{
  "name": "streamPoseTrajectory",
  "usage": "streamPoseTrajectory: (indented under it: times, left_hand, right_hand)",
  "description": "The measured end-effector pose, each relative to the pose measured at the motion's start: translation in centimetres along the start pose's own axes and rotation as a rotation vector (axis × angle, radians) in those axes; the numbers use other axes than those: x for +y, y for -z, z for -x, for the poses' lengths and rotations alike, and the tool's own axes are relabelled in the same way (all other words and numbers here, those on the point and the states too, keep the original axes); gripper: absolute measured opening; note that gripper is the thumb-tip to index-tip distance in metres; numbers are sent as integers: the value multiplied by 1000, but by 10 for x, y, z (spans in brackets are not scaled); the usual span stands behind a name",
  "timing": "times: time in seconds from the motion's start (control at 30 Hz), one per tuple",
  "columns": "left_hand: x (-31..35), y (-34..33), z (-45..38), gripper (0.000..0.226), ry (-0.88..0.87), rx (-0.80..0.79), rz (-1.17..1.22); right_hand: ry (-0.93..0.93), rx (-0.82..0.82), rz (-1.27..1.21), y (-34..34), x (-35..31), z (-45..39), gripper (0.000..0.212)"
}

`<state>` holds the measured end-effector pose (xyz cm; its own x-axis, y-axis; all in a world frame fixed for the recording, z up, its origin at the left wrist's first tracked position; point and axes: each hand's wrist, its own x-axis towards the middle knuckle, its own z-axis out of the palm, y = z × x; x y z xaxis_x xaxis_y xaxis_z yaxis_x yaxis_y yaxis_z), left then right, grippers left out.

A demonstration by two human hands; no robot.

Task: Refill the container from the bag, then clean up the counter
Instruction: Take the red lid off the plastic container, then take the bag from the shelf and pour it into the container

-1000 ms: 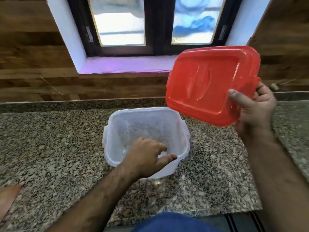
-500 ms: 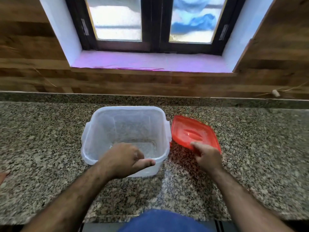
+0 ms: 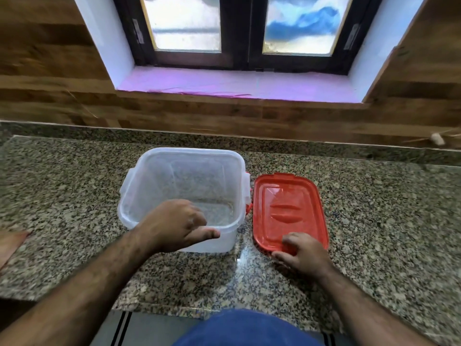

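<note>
The left hand grips the near rim of the clear container — fingers curled inside, thumb along the outer wall. The right hand pinches the near edge of the red lid, which lies flat on the granite counter just right of the container — open and nearly empty.

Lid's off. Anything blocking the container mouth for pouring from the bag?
Mostly clear. The red lid lies flat on the counter to the right of the container. Only the left hand intrudes, gripping the near rim with fingers inside. The right hand rests on the lid's near edge. No bag is in view.
</note>
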<state>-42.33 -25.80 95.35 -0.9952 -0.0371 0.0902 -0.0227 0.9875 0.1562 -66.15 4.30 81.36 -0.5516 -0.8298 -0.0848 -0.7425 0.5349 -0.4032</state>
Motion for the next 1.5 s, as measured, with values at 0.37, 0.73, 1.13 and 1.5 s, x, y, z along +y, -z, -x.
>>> streamPoseTrajectory:
  times: [0.37, 0.73, 1.13, 1.5]
  left_hand:
    - [-13, 37, 38, 54, 173, 697, -6]
    - [-199, 197, 127, 32, 543, 904, -155]
    - [-454, 500, 280, 49, 741, 1113, -492]
    - [-549, 682, 356, 55, 989, 1240, -821]
  right_hand:
    - [424, 701, -465, 106, -158, -115, 22]
    - [803, 304, 107, 162, -485, -289, 56]
    - [902, 469, 247, 259, -908, -484, 52]
    - [923, 762, 301, 330, -1128, -565, 73]
